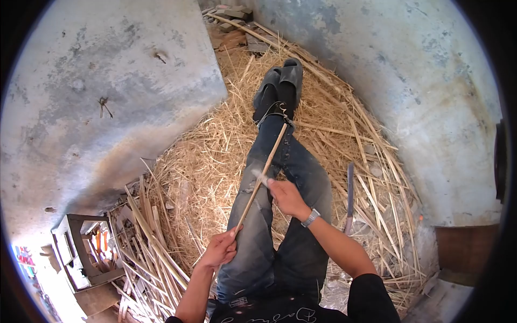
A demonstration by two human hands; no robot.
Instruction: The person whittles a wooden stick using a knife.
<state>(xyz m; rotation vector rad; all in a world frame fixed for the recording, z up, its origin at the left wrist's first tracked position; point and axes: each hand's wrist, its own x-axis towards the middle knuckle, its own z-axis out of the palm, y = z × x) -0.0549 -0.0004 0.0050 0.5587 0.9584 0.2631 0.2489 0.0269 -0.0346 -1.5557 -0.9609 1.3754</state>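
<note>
Clasping a long, slender tan strip [273, 152], the left hand's [218, 250] closed grip apparently steadies it against the blurred, flat greyish tool [260, 176] clenched in the right hand [289, 198].

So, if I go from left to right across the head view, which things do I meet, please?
Dark open frame → left hand → right hand → long dark blade, lying beside the legs → brown panel by the wall.
</note>
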